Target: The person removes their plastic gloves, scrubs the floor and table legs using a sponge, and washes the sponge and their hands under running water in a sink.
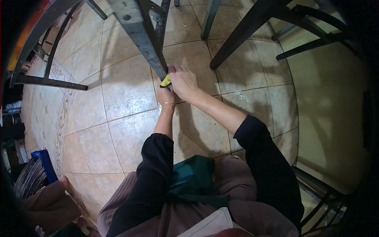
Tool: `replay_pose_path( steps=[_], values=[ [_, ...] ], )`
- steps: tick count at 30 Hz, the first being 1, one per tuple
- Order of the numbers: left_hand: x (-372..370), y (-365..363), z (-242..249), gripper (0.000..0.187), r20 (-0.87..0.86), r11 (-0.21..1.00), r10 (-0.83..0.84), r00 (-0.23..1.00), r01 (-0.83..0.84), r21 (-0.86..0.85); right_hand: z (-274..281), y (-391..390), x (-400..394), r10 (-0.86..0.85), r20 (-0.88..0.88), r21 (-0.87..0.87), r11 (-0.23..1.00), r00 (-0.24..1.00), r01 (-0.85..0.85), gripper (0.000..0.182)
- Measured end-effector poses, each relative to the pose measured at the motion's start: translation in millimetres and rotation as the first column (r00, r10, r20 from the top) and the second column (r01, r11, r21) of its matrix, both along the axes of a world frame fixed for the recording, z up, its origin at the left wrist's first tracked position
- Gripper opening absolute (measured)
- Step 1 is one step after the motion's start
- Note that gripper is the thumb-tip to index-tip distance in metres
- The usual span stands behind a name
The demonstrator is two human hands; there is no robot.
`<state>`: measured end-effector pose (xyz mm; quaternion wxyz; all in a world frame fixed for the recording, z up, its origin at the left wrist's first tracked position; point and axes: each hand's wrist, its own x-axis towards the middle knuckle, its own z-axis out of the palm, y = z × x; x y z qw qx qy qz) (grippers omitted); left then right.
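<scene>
Beige floor tiles (126,87) fill most of the frame, and you sit low above them. Dark metal chair legs (233,35) cross the upper part of the frame. One grey metal table leg (144,39) comes down from the top centre to your hands. Your right hand (182,81) is closed on the lower end of this leg, just right of centre. Your left hand (165,94) is directly under it, touching it, and both hands press together on a small yellow cloth (166,81) against the leg. At lower left, a blue crate (45,162) stands near somebody's sandaled foot (69,185).
</scene>
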<state>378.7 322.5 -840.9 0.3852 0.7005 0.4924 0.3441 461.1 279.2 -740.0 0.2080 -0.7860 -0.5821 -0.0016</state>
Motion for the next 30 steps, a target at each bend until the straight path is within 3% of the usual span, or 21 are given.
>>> replay_pose_path(
  steps=[5,7,8,9,11,12,14,15,17,18,19,21,23,25,26,30],
  values=[
    [-17,15,-14,0.037,-0.151,0.989,0.021,0.988,-0.043,-0.143,-1,18,-17,0.012,-0.052,-0.032,0.999,0.999,-0.014,0.032],
    [-19,20,-40,0.036,0.059,0.975,0.154,0.986,-0.142,-0.169,2,21,-25,0.027,-0.081,-0.012,1.0,0.996,-0.028,0.032],
    [-24,24,-81,0.037,-0.06,0.981,0.182,0.982,-0.185,-0.056,2,23,-27,0.043,-0.103,0.015,0.999,0.994,-0.041,0.033],
    [-22,26,-89,0.037,-0.067,0.981,0.183,0.981,-0.186,-0.058,3,24,-25,0.044,-0.11,0.013,0.999,0.993,-0.042,0.033],
    [-18,25,-93,0.037,-0.287,0.958,0.243,0.927,-0.276,-0.078,2,25,-20,0.14,-0.216,-0.025,0.989,0.966,-0.149,0.035],
    [-20,21,-95,0.037,-0.296,0.958,0.242,0.924,-0.275,-0.077,0,26,-12,0.139,-0.224,-0.025,0.989,0.965,-0.148,0.035],
    [-22,5,-76,0.045,-0.597,0.966,0.232,0.768,-0.113,0.231,-6,27,13,0.302,-0.342,-0.03,0.943,0.89,-0.331,0.039],
    [-18,3,-70,0.045,-0.604,0.969,0.223,0.765,-0.104,0.225,-10,29,24,0.293,-0.351,-0.034,0.945,0.889,-0.325,0.039],
    [-12,1,-68,0.053,-0.488,0.934,0.336,0.805,-0.219,0.281,-11,35,47,0.205,-0.526,-0.04,0.963,0.826,-0.265,0.045],
    [-14,0,-66,0.058,-0.524,0.932,0.317,0.79,-0.157,0.327,-47,48,61,0.23,-0.514,0.101,0.973,0.826,-0.208,0.049],
    [-14,0,-65,0.058,-0.532,0.931,0.317,0.785,-0.149,0.334,-55,59,74,0.229,-0.523,0.109,0.973,0.821,-0.202,0.049],
    [-11,2,-66,0.057,-0.562,0.945,0.305,0.769,-0.174,0.275,-68,77,97,-0.029,-0.446,0.06,0.996,0.894,0.062,0.047],
    [-8,2,-67,0.049,-0.568,0.92,0.353,0.743,-0.168,0.353,-76,102,122,-0.099,-0.406,0.046,0.991,0.908,0.129,0.047],
    [-5,1,-56,0.037,-0.654,0.957,0.284,0.701,-0.164,0.239,-84,129,142,-0.163,-0.366,0.039,0.981,0.916,0.19,0.047],
    [-6,4,-65,0.034,-0.634,0.948,0.299,0.713,-0.144,0.285,-90,143,152,-0.228,-0.289,0.087,0.961,0.93,0.263,0.045],
    [-10,3,-76,0.034,-0.673,0.95,0.294,0.679,-0.13,0.283,-105,182,180,-0.384,-0.129,0.112,0.91,0.914,0.398,0.039]
  ],
)
